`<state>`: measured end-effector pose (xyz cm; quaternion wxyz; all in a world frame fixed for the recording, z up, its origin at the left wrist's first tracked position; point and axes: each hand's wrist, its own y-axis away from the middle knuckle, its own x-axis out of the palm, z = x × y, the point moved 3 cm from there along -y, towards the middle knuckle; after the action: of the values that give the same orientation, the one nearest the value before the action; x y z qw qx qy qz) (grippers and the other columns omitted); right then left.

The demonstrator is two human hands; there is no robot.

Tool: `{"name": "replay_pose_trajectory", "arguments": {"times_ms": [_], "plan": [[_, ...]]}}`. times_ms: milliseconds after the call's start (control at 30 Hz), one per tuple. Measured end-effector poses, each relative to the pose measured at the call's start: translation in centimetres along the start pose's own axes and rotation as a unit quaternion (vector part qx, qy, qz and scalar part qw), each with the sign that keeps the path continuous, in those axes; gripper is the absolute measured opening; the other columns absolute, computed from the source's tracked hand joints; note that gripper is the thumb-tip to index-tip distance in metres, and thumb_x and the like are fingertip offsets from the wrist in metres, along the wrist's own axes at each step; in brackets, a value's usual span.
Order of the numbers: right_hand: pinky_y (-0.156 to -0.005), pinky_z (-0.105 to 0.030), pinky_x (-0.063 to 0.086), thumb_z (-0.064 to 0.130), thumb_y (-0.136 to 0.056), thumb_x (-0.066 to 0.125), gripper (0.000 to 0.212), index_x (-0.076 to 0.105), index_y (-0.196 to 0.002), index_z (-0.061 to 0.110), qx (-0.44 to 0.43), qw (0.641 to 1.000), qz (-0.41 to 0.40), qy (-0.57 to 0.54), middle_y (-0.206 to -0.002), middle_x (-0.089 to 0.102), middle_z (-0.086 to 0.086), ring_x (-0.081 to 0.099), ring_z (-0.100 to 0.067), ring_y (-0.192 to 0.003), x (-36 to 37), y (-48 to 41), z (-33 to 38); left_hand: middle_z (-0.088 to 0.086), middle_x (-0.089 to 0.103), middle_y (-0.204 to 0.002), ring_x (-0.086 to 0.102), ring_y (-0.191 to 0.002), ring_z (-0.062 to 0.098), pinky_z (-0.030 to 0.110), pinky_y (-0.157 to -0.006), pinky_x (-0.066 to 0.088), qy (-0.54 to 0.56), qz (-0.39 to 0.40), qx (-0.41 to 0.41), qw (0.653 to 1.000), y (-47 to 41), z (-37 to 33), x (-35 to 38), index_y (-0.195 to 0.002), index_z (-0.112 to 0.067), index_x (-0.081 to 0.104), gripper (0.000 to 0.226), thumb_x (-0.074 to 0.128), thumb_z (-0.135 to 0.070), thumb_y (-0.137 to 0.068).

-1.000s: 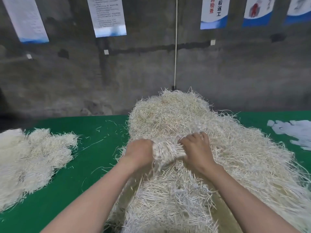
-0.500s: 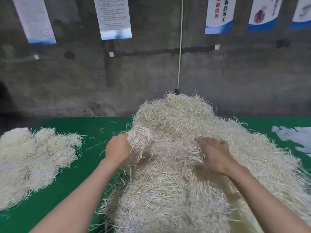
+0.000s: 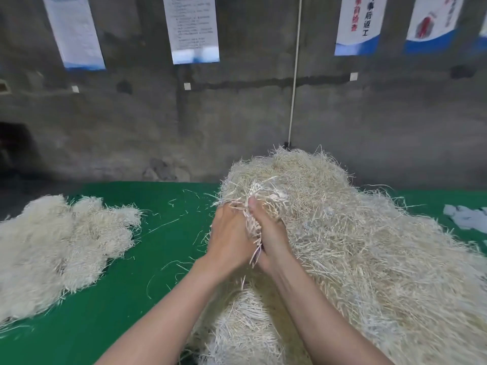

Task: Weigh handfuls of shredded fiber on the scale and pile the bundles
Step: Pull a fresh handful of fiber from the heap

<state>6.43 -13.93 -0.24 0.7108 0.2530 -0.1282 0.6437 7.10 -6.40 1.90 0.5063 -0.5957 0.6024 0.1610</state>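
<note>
Holding on tight, the left hand (image 3: 228,237) and the right hand (image 3: 272,234) are pressed close side by side. Both squeeze one handful of fiber (image 3: 259,196) between them. The thin pale strips stick out above the hands like a little brush, and a few hang down below the palms. The right thumb points up against the strips. The back of the left hand faces us, so its fingers are hidden.

The handful is up against the left side of the big heap (image 3: 369,259), which fills the right part of the green counter (image 3: 163,259). A smaller, flatter pile (image 3: 58,246) lies on the left of the counter, well apart from the heap. Loose strips are scattered on the green between them. Some white scraps (image 3: 466,217) lie at the far right edge. Behind is a grey wall (image 3: 131,122) with posters (image 3: 195,27), and a white cord (image 3: 294,75) runs down it to the top of the heap.
</note>
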Motion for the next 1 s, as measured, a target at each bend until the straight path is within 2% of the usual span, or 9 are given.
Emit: {"name": "replay_pose_trajectory", "arguments": {"times_ms": [100, 200, 267, 367, 467, 733, 833, 933, 1000], "plan": [[-0.061, -0.035, 0.050, 0.035, -0.070, 0.078, 0.078, 0.044, -0.136, 0.008, -0.024, 0.996, -0.083, -0.028, -0.129, 0.051, -0.017, 0.057, -0.026, -0.093, -1.0, -0.7, 2.0, -0.001, 0.048, -0.125, 0.049, -0.113, 0.007, 0.017, -0.094, 0.043, 0.234, -0.001, -0.036, 0.972, 0.6, 0.4, -0.5, -0.126, -0.013, 0.053, 0.050, 0.066, -0.009, -0.078], [-0.093, -0.043, 0.045, 0.031, -0.077, 0.072, 0.081, 0.030, -0.142, 0.007, -0.044, 0.993, -0.098, 0.057, -0.141, 0.041, -0.016, 0.050, -0.032, -0.116, -1.9, -0.6, 3.0, -0.011, 0.070, -0.094, 0.065, -0.086, 0.007, 0.010, -0.067, 0.049, 0.481, -0.178, -0.087, 0.854, 1.9, 1.5, -1.6, -0.100, -0.019, 0.069, 0.025, 0.066, -0.004, -0.079], [-0.104, -0.042, 0.034, 0.029, -0.079, 0.071, 0.090, 0.016, -0.147, 0.010, -0.082, 0.981, -0.106, 0.138, -0.149, 0.031, -0.012, 0.036, -0.030, -0.132, -2.4, -0.6, 3.4, -0.009, 0.068, -0.099, 0.061, -0.101, 0.018, 0.018, -0.079, 0.048, 0.455, -0.250, -0.116, 0.847, 2.1, 2.7, -1.5, -0.099, -0.025, 0.067, 0.021, 0.071, -0.019, -0.080], [-0.096, -0.032, 0.041, 0.020, -0.081, 0.069, 0.078, 0.025, -0.144, 0.010, -0.093, 0.968, -0.077, 0.220, -0.143, 0.039, -0.009, 0.043, -0.022, -0.129, -2.3, -0.5, 3.2, -0.011, 0.021, -0.155, 0.016, -0.142, 0.011, 0.040, -0.111, 0.022, 0.390, -0.045, -0.112, 0.913, 0.9, 2.4, 0.2, -0.147, -0.038, 0.022, 0.110, 0.069, -0.073, -0.054], [-0.079, -0.021, 0.050, 0.020, -0.076, 0.073, 0.051, 0.050, -0.122, 0.017, -0.111, 0.974, 0.007, 0.197, -0.117, 0.060, -0.003, 0.063, -0.012, -0.102, -0.3, 0.0, 2.7, 0.011, 0.020, -0.155, 0.020, -0.141, 0.031, 0.043, -0.111, 0.023, 0.474, 0.165, -0.159, 0.850, 1.3, 0.7, 2.5, -0.151, -0.016, 0.010, 0.155, 0.068, -0.085, -0.025], [-0.104, -0.038, 0.041, 0.036, -0.067, 0.067, 0.078, 0.032, -0.135, 0.048, -0.219, 0.953, 0.068, 0.196, -0.148, 0.027, 0.018, 0.034, 0.004, -0.130, -3.0, 0.1, 1.8, 0.014, 0.072, -0.083, 0.069, -0.064, 0.025, 0.033, -0.052, 0.055, 0.722, 0.058, -0.254, 0.641, -0.3, 1.0, 2.0, -0.093, 0.000, 0.062, 0.034, 0.062, -0.018, -0.064], [-0.104, -0.037, 0.033, 0.064, -0.069, 0.065, 0.089, 0.022, -0.145, 0.044, -0.171, 0.859, 0.099, 0.472, -0.144, 0.032, 0.014, 0.036, -0.006, -0.126, -6.3, -0.1, 1.4, 0.017, 0.072, -0.092, 0.071, -0.081, 0.029, 0.038, -0.069, 0.056, 0.717, 0.035, -0.235, 0.655, -1.4, 2.1, 0.3, -0.102, -0.006, 0.053, 0.035, 0.058, -0.016, -0.069], [-0.080, -0.022, 0.049, 0.026, -0.088, 0.061, 0.025, 0.061, -0.112, 0.021, -0.147, 0.689, 0.062, 0.707, -0.102, 0.064, 0.004, 0.063, -0.013, -0.088, -9.3, -0.8, 0.9, 0.020, 0.054, -0.131, 0.054, -0.118, 0.032, 0.044, -0.099, 0.041, 0.578, 0.073, -0.237, 0.778, -1.4, 2.9, 0.0, -0.112, -0.002, 0.057, 0.036, 0.061, -0.019, -0.080], [-0.073, -0.028, 0.054, 0.003, -0.088, 0.054, 0.016, 0.066, -0.093, 0.012, -0.190, 0.721, -0.007, 0.666, -0.091, 0.067, -0.003, 0.063, -0.013, -0.073, -10.2, -1.2, 1.5, 0.007, 0.036, -0.148, 0.037, -0.135, 0.025, 0.041, -0.107, 0.031, 0.395, 0.197, -0.170, 0.881, -1.3, 2.6, 0.9, -0.136, -0.007, 0.042, 0.070, 0.071, -0.028, -0.075]]}}
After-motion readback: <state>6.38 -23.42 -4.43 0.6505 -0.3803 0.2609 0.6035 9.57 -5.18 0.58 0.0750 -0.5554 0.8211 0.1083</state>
